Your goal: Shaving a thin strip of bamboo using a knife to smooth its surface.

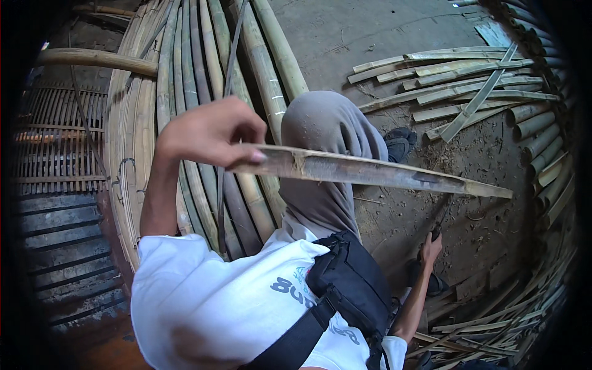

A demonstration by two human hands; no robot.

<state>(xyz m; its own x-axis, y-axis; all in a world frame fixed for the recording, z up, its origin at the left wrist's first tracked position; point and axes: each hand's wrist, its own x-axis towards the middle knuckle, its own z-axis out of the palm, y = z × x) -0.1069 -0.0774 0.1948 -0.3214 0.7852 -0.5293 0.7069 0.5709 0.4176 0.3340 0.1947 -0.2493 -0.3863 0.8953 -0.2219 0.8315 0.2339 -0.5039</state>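
Note:
My left hand point(213, 132) is raised at the left of my knee, its fingers closed on one end of a split bamboo strip point(370, 174). The strip stretches across to the right in front of my bent leg, its hollow inner face showing and its far end tapering. Lower at the right, my right hand point(430, 250) is wrapped round the dark handle of a knife point(437, 231). The narrow blade points up toward the underside of the strip near its right end; whether they touch I cannot tell.
Long bamboo poles point(265, 61) lie along my left. Split bamboo pieces point(468, 80) are spread at the far right beside stacked bamboo lengths point(535, 126). Thin strips point(499, 320) pile up at the lower right. Shavings litter the dirt floor point(394, 216). A black bag point(351, 277) hangs across me.

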